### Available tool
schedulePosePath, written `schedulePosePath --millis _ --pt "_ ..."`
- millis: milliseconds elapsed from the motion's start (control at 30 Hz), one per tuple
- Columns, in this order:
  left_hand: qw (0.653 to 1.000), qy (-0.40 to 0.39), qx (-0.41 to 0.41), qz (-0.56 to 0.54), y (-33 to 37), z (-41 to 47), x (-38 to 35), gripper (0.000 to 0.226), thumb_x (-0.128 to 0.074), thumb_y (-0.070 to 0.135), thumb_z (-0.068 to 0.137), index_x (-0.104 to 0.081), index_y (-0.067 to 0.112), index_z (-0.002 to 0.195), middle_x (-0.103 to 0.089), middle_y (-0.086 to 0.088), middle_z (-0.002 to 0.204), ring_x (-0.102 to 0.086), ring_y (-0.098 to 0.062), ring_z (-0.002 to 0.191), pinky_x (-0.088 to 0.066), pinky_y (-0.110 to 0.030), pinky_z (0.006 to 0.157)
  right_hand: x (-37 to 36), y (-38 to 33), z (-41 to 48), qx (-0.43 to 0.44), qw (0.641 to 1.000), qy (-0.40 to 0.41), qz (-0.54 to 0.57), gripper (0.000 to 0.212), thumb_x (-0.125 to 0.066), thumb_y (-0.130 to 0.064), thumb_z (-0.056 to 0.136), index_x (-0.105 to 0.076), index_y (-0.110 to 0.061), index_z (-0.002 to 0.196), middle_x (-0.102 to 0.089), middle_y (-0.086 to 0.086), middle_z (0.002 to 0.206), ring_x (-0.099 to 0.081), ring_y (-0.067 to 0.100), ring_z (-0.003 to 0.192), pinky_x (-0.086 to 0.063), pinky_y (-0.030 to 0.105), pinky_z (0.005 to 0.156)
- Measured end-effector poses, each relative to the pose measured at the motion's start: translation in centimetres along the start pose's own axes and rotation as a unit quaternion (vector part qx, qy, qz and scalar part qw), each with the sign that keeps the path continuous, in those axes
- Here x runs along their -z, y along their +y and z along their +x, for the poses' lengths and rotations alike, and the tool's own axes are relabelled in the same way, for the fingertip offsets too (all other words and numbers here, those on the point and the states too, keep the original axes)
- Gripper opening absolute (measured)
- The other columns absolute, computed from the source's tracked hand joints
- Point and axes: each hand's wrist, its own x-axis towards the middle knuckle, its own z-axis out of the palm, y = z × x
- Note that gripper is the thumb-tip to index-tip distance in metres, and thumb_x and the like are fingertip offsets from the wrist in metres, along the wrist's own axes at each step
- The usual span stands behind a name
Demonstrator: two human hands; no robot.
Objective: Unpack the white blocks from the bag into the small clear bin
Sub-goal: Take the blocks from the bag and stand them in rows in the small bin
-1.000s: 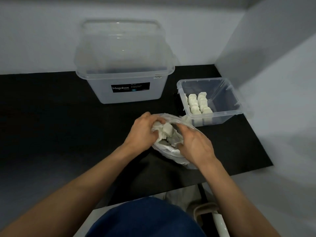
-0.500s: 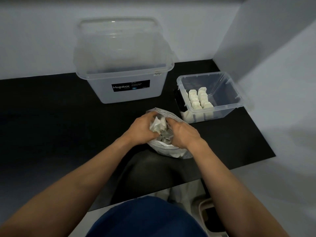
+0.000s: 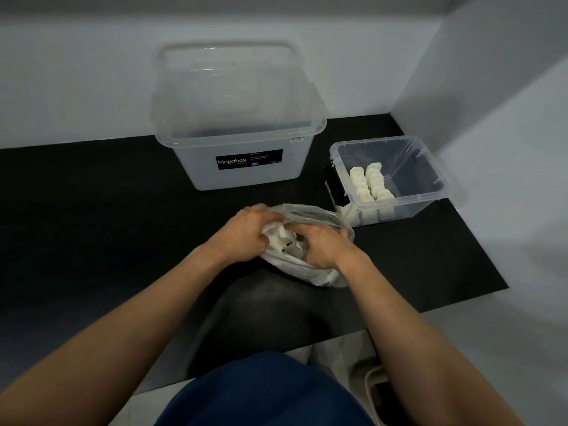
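- Head view: a black mat [image 3: 92, 226] covers the tabletop and carries everything else.
- At 12 o'clock stands a large clear bin [image 3: 242, 176] with a dark "Megabox" label; its cloudy walls blur the inside.
- At 2 o'clock from the hands sits the small clear bin [image 3: 430, 167]. It holds white blocks [image 3: 370, 182], chalky and squarish, in two tidy rows near its left wall.
- At centre lies the bag [image 3: 319, 216], thin crumpled clear plastic, its 2 o'clock edge just beside the small clear bin.
- The left hand [image 3: 246, 235] grips the bag's mouth at 9 o'clock, fingers curled on the plastic.
- The right hand [image 3: 322, 244] curls into the mouth from 3 o'clock; whether it holds a block or only plastic cannot be told.
- More white pieces show between the hands, blurred and uncountable; the rest is hidden under fingers and folds.
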Motion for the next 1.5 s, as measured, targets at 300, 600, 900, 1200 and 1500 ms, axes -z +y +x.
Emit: schedulePosePath --millis 300,600,900,1200,1500 --pt "0.999 -0.034 0.033 0.008 -2.0 0.7 -1.3 0.095 -0.088 0.031 0.073 -0.038 0.022 0.153 -0.040 -0.003 0.148 -0.042 -0.022 0.135 -0.035 -0.031 0.110 -2.1 0.2 0.4 0.029 0.986 0.105 0.128 0.060 -0.084 -0.038 0.077 -0.062 -0.034 0.133 -0.065 -0.011 0.128 -0.062 0.015 0.118 -0.049 0.044 0.104" --pt "1.000 0.006 0.006 -0.018 -2.5 0.2 -1.8 0.085 -0.087 0.031 0.076 -0.046 0.022 0.150 -0.044 -0.001 0.144 -0.046 -0.018 0.130 -0.031 -0.023 0.103 -3.2 -1.8 0.4 0.007 0.972 0.223 0.073 0.032 -0.070 -0.047 0.089 -0.074 -0.028 0.113 -0.074 -0.006 0.103 -0.068 0.019 0.099 -0.056 0.038 0.084" --pt "0.994 0.049 0.006 -0.100 -2.7 0.2 -1.8 0.050 -0.079 0.033 0.087 -0.062 0.039 0.134 -0.042 -0.003 0.145 -0.042 -0.019 0.136 -0.034 -0.029 0.109 -1.7 -0.1 -1.6 0.006 0.940 0.224 0.257 0.020 -0.069 -0.022 0.094 -0.075 -0.030 0.111 -0.075 -0.013 0.085 -0.071 0.003 0.080 -0.060 0.035 0.083" --pt "0.996 0.051 -0.034 0.066 -1.5 0.9 -1.9 0.030 -0.073 0.020 0.091 -0.071 0.026 0.121 -0.043 -0.005 0.147 -0.048 -0.026 0.132 -0.050 -0.042 0.104 -1.5 -0.5 -2.0 0.015 0.957 0.255 0.141 0.016 -0.065 -0.027 0.095 -0.076 -0.022 0.106 -0.075 -0.005 0.099 -0.069 0.015 0.089 -0.058 0.039 0.083" --pt "0.995 0.020 -0.014 0.092 -1.6 1.7 -1.9 0.048 -0.072 0.025 0.092 -0.061 0.033 0.138 -0.035 -0.002 0.152 -0.045 -0.024 0.134 -0.052 -0.039 0.100 0.6 0.9 -5.7 -0.009 0.949 0.270 0.164 0.017 -0.066 -0.027 0.099 -0.076 -0.024 0.112 -0.077 -0.007 0.100 -0.072 0.010 0.092 -0.060 0.038 0.086"
